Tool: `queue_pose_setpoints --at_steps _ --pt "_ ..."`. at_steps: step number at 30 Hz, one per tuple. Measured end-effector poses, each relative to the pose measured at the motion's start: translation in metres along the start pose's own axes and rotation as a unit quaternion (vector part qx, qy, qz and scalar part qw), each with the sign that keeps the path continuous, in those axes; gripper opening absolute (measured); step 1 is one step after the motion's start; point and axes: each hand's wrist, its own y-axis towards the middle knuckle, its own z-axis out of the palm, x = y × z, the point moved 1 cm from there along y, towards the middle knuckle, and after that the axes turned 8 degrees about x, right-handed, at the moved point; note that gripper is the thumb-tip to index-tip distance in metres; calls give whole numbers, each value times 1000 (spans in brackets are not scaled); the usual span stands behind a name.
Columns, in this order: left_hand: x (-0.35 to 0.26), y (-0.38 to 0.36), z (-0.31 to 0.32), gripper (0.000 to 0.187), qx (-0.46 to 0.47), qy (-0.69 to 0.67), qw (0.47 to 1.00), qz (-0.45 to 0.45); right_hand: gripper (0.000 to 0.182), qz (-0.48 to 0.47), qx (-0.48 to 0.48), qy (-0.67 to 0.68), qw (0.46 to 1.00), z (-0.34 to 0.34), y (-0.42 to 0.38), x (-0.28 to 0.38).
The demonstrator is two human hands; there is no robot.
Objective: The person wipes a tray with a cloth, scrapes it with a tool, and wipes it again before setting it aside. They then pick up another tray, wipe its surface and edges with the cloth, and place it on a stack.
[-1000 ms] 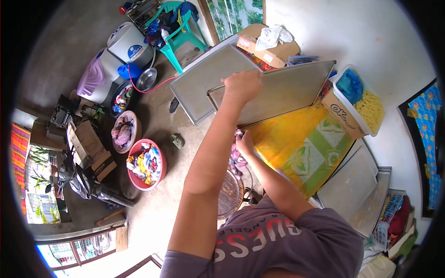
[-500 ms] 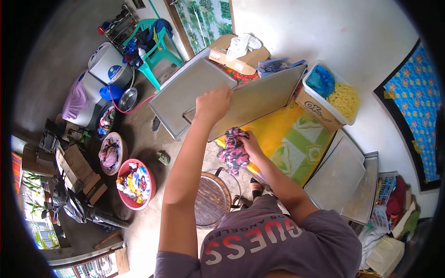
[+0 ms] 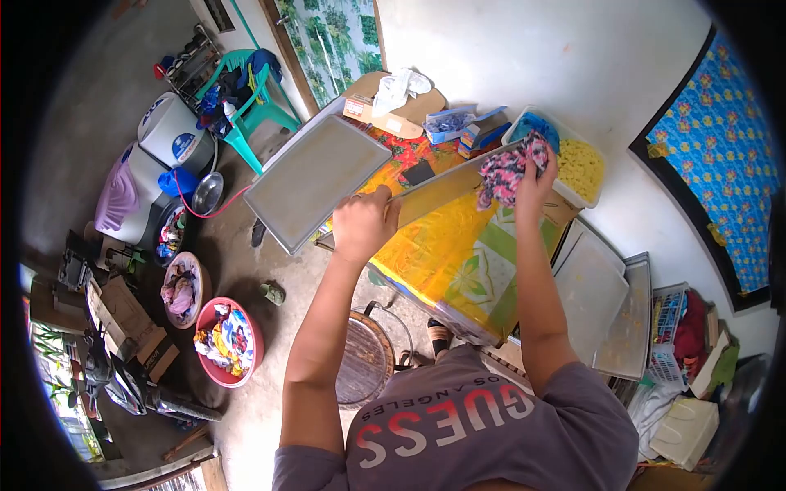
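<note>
The left hand (image 3: 364, 225) is closed around the near edge of a metal tray (image 3: 446, 184), thumb on top and fingers curled under, and holds the tray tilted so that it is seen nearly edge-on above the table (image 3: 458, 254), which is covered with a yellow and green cloth. The tray runs from the left hand toward two o'clock, up to the right hand (image 3: 536, 176). The right hand is bunched around a patterned rag (image 3: 506, 170) and presses it against the far end of the tray; the rag hides the fingers, so how tightly they close cannot be told.

At ten o'clock from the left hand, a second, larger tray (image 3: 315, 192) lies flat at the table's far left corner, just beside the held tray. At twelve o'clock, against the wall, sits a cardboard box (image 3: 389, 110) with a white cloth on it. At two o'clock, just behind the right hand, stands a tub (image 3: 577, 168) holding yellow pieces and something blue. More trays (image 3: 602, 307) are stacked at four o'clock, off the table's right side. On the floor at seven o'clock, a red basin (image 3: 229, 340) holds coloured cloths, and a round wooden stool (image 3: 368, 360) stands near the person's knees.
</note>
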Motion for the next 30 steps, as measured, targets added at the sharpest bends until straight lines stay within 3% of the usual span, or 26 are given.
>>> queue_pose_setpoints --at_steps 2,5,7,10,12,15,16,18,19,21,22,25,26,28,30 --pt "-3 0 -5 29 20 -13 1000 -12 34 -52 34 -73 995 8 17 -4" --pt "-4 9 -13 40 83 -39 994 -62 31 -51 92 -47 993 34 9 -3" --pt "2 20 -17 50 114 -67 986 -101 36 -18 130 -22 991 56 -21 30" --pt "18 38 -18 62 128 -136 971 -147 43 -134 164 -15 977 101 -81 72" --pt "34 51 -15 66 131 -204 955 -173 48 -123 240 35 962 124 -113 106" --pt "37 69 -26 59 170 -281 936 -126 49 -118 282 30 952 140 -138 147" --pt "40 78 -27 56 247 -216 938 -113 50 -110 299 23 948 145 -140 148" --pt "30 82 -35 49 273 -52 957 -82 51 -96 335 8 937 156 -145 144" --pt "22 84 -38 46 284 31 956 -66 52 -133 351 -5 927 163 -148 142" --pt "19 95 -17 39 267 102 957 -52 53 -207 381 -30 900 176 -154 139" --pt "17 98 -10 35 258 136 955 -45 54 -216 367 45 904 179 -157 146" --pt "15 100 5 31 201 189 960 -53 56 -253 361 -4 898 188 -173 166" --pt "18 99 7 30 202 138 967 -67 60 -256 377 35 889 194 -184 159" --pt "24 95 11 28 203 34 974 -91 49 -268 475 179 819 207 -207 145" --pt "23 83 5 26 185 -5 978 -98 41 -163 562 321 745 207 -230 129"
